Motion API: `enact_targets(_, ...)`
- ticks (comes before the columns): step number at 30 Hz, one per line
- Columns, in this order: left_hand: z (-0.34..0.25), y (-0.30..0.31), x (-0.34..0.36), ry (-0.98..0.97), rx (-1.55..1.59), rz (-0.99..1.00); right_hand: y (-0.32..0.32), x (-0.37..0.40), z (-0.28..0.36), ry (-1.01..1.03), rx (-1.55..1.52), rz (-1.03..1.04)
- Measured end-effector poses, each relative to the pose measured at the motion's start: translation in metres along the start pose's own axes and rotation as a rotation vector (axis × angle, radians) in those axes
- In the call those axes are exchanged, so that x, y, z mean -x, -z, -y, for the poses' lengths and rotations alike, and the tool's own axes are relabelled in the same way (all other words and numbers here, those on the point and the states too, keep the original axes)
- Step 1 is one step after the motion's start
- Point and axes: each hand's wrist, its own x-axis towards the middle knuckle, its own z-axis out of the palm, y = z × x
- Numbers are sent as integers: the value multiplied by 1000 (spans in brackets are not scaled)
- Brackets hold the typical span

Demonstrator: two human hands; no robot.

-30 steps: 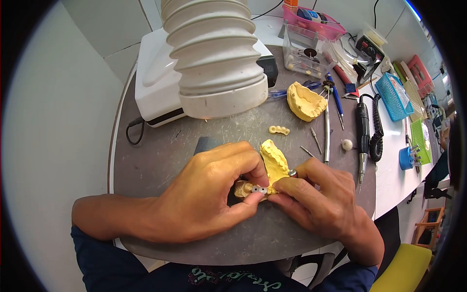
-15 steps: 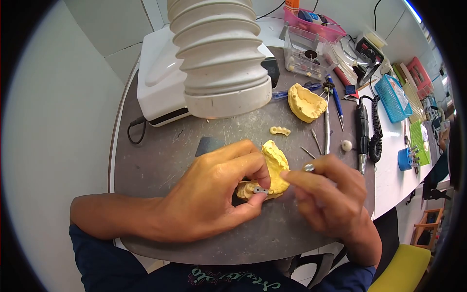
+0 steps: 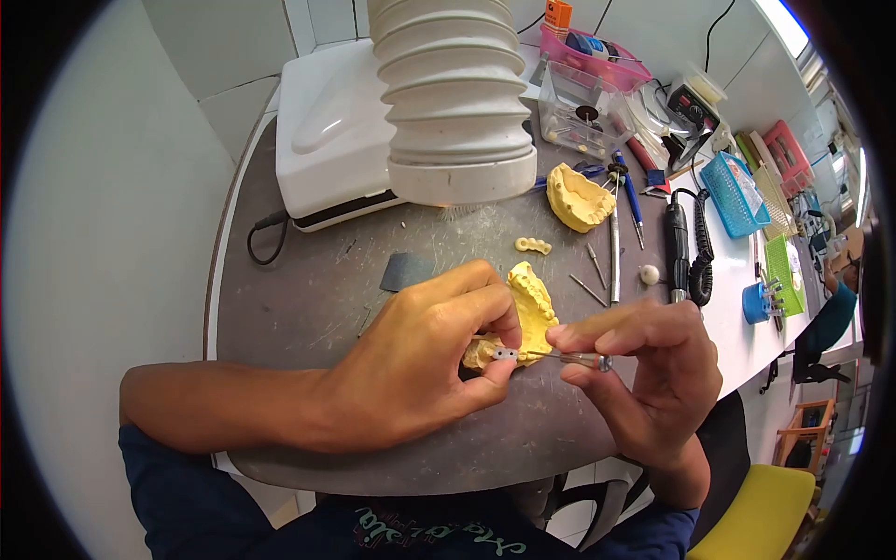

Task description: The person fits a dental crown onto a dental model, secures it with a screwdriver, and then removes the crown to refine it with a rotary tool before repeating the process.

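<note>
My left hand (image 3: 434, 345) pinches a small grey piece with dark holes (image 3: 505, 354) between thumb and index finger. It sits at the front of a yellow plaster dental model (image 3: 534, 303), whose tan section (image 3: 480, 353) shows beside the fingers. My right hand (image 3: 658, 378) is closed on a small screwdriver (image 3: 590, 360) with a clear handle, held nearly level. Its thin shaft points left toward the grey piece. Behind the model lies a tooth-coloured dental bridge (image 3: 533, 245).
A ribbed white suction hose (image 3: 457, 112) hangs over the bench. Farther back stands a second plaster model (image 3: 581, 198). To the right lie loose burs (image 3: 597, 266), a black handpiece (image 3: 676, 247) and a blue basket (image 3: 735, 194). Dark sandpaper (image 3: 406, 272) lies behind my left hand.
My right hand has turned and opened out from the model, bringing the screwdriver side-on with its shaft toward the grey piece. The left hand keeps its pinch. The whole view has shifted slightly.
</note>
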Motion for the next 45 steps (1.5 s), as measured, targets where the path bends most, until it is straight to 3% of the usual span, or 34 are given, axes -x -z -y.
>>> enact_targets(14,3,0,-1,-22,12,-4,-6,-7,5,15,210,103)
enact_targets(19,4,1,-1,-34,23,0,0,-20,22,-14,354,317)
enact_targets(32,7,-2,-2,-71,27,-49,8,-51,39,-92,663,514)
enact_targets(35,5,-3,-1,-48,36,-60,5,-57,42,-15,747,484)
enact_targets(37,6,-4,-1,-44,32,-66,3,-59,42,-24,874,613)
enact_targets(45,6,-4,-2,-43,23,-88,-2,-60,46,-53,863,688)
